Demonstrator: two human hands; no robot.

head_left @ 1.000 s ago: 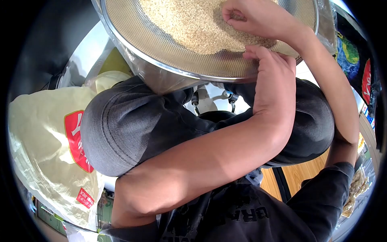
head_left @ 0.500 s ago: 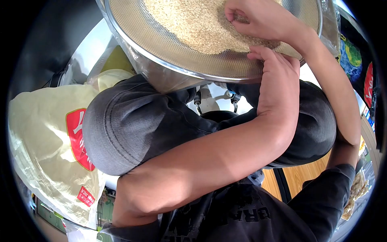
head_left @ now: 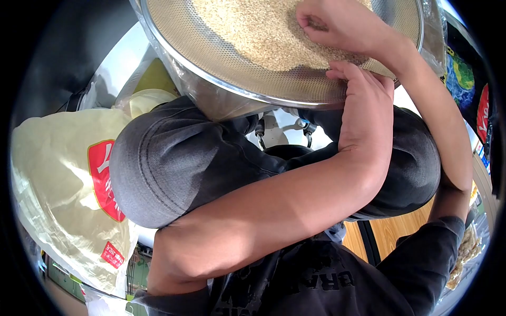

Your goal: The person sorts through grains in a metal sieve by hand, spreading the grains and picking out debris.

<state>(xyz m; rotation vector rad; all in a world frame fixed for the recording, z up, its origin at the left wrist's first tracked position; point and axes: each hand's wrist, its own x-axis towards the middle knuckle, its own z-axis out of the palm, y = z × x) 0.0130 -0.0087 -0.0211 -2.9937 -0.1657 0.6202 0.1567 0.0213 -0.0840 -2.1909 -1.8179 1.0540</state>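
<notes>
A large round metal sieve with a shiny rim holds a heap of pale tan, rice-like grains. Above the heap, near the top of the view, my right hand is closed, its thumb and fingers curled together in a pinch. Whatever is between those fingertips is too small to make out. My left hand lies across the sieve's near rim, its fingers stretched over the mesh beside the grains, holding nothing visible. My right forearm passes just above it.
Clear plastic film wraps the outside below the rim. My knees are under the near side of the sieve. A cream plastic bag with a red label stands at left. Colourful packages are at right, over a wooden floor.
The whole view has shifted very slightly. Both hands keep nearly the same pose and place, the right one still pinched over the grains.
</notes>
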